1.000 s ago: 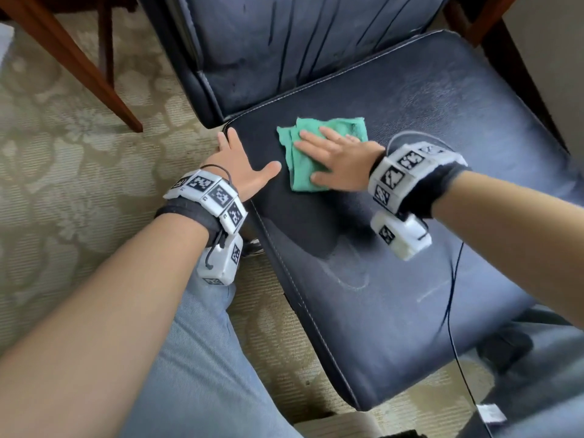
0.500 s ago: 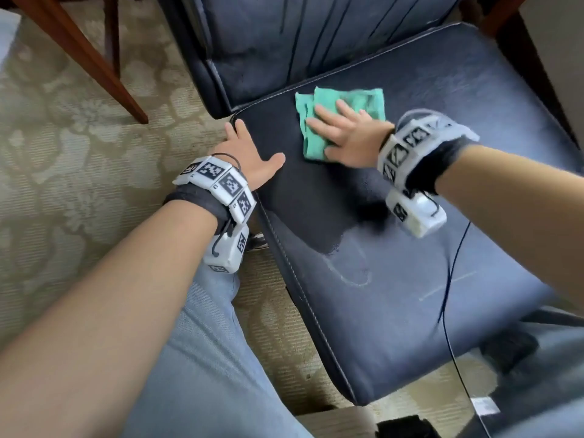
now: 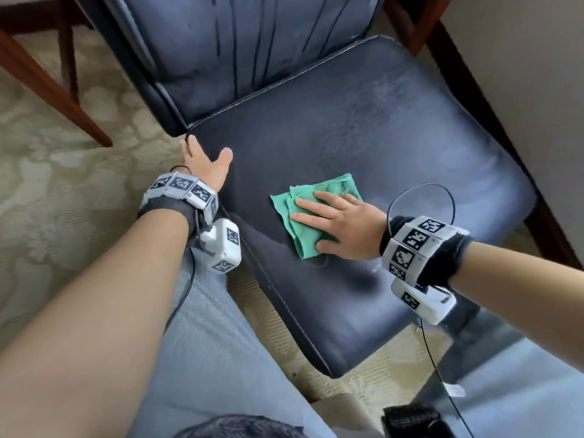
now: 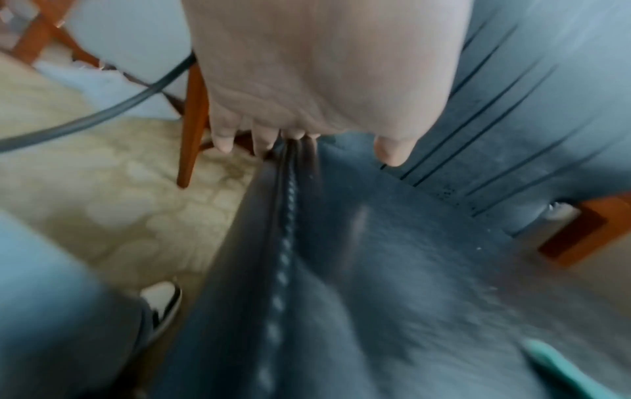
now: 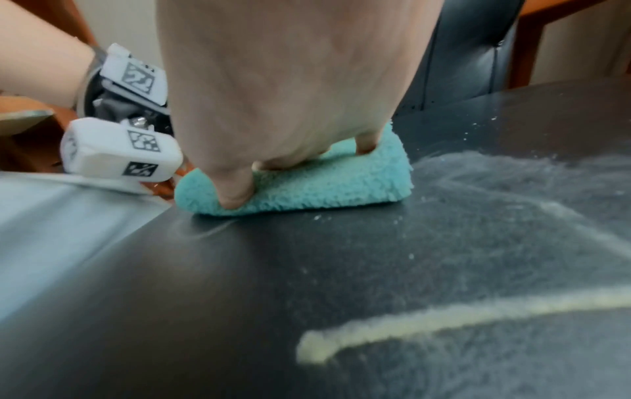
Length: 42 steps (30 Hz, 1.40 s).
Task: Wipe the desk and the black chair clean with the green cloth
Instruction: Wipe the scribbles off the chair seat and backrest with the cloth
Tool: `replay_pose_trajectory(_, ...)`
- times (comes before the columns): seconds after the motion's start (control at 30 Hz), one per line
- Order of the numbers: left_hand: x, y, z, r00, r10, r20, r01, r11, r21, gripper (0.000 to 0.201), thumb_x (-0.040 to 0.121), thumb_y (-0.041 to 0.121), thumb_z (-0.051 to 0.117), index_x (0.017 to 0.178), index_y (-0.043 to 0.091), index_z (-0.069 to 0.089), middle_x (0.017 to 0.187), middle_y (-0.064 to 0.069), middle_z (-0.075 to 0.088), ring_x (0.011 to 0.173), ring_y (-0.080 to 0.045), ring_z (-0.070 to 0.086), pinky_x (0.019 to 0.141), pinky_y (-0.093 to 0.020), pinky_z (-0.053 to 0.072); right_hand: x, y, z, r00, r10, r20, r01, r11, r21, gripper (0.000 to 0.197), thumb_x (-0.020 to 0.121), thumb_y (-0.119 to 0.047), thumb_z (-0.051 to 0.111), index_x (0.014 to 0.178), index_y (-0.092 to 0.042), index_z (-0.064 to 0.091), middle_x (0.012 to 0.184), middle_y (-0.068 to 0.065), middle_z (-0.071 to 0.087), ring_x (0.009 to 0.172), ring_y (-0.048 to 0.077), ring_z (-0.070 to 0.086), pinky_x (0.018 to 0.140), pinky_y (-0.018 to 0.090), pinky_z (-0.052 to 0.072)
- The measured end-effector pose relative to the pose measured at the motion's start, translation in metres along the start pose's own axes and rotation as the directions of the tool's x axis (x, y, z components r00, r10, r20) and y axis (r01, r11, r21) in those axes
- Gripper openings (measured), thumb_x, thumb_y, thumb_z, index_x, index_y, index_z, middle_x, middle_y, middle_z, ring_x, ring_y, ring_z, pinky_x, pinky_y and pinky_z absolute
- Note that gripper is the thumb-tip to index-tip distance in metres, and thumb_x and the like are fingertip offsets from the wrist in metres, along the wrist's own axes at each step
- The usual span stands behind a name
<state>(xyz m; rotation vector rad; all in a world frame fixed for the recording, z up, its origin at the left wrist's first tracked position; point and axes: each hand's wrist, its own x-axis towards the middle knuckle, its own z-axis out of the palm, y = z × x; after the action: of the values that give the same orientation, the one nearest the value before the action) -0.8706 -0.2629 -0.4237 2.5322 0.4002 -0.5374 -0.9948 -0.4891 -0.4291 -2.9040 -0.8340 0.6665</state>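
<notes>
The black chair seat (image 3: 395, 131) fills the middle of the head view, dusty grey on its right part. A folded green cloth (image 3: 331, 188) lies on the seat's left half. My right hand (image 3: 335, 222) presses flat on it with straight fingers; the right wrist view shows the fingers (image 5: 235, 189) bearing down on the cloth (image 5: 307, 186). My left hand (image 3: 205, 159) rests on the seat's left edge near the back corner, thumb on top and fingers (image 4: 221, 140) reaching past the stitched seam. The desk top is out of view.
The chair's backrest (image 3: 252, 42) rises behind the seat. Wooden legs stand at the left (image 3: 53, 90) and right (image 3: 467, 90) on patterned carpet (image 3: 47, 184). A pale dust streak (image 5: 444, 321) crosses the seat. My jeans-clad legs (image 3: 205, 343) are close to the front edge.
My right hand has slid the cloth from the seat's back left corner toward me, to the middle left. The left hand stays on the seat's edge.
</notes>
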Motion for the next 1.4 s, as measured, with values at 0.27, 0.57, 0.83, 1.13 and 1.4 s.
replay_pose_trajectory(0.27,-0.037,0.021,0.047,0.988,-0.096,-0.125,0.071,0.979,-0.193,0.093,0.091,0.048,0.05,0.151,0.01,-0.011,0.156,-0.021,-0.016,0.145,-0.036,0.005,0.114,-0.05,0.008,-0.037,0.106,-0.008,0.725,0.688,0.039,-0.671,0.692,0.266,0.063,0.097,-0.047,0.039,0.15,-0.035,0.007,0.159,-0.01,-0.002,0.147,0.021,0.0,0.118,0.044,0.009)
replay_pose_trajectory(0.57,-0.049,0.045,0.078,0.972,-0.088,-0.219,0.086,0.996,-0.02,0.093,0.09,0.054,0.048,0.152,0.015,-0.008,0.154,-0.03,-0.011,0.142,-0.047,0.0,0.115,-0.052,0.012,-0.056,0.123,0.004,0.554,0.826,0.099,-0.794,0.489,0.362,0.059,0.098,-0.039,0.029,0.152,-0.03,0.005,0.159,-0.006,-0.006,0.146,0.027,-0.007,0.116,0.051,0.003)
replay_pose_trajectory(0.83,-0.044,0.035,0.076,0.985,-0.037,-0.169,0.057,0.991,0.118,0.092,0.088,0.063,0.043,0.152,0.019,-0.006,0.154,-0.032,-0.005,0.142,-0.047,0.002,0.113,-0.052,0.012,-0.045,0.04,0.007,0.92,0.375,0.116,-0.387,0.916,0.107,0.085,0.07,-0.056,-0.009,0.151,-0.031,0.002,0.159,-0.006,-0.005,0.146,0.03,-0.001,0.114,0.048,0.012)
replay_pose_trajectory(1.13,-0.044,0.032,0.076,0.985,-0.037,-0.166,0.062,0.988,0.143,0.089,0.089,0.063,0.042,0.153,0.02,-0.003,0.155,-0.029,-0.008,0.142,-0.045,0.001,0.113,-0.052,0.013,-0.093,0.154,0.01,0.598,0.798,0.082,-0.753,0.524,0.398,0.062,0.098,-0.044,0.04,0.151,-0.032,0.011,0.16,-0.003,-0.003,0.147,0.023,-0.005,0.118,0.043,0.003)
replay_pose_trajectory(1.4,-0.045,0.04,0.08,0.976,-0.073,-0.206,0.095,0.991,0.097,0.087,0.089,0.062,0.042,0.153,0.02,0.002,0.155,-0.028,-0.007,0.143,-0.045,0.0,0.114,-0.053,0.01,-0.113,0.143,0.009,0.384,0.903,0.194,-0.816,0.233,0.529,0.066,0.096,-0.045,0.04,0.151,-0.031,0.007,0.159,0.001,-0.011,0.144,0.033,-0.012,0.117,0.046,-0.004)
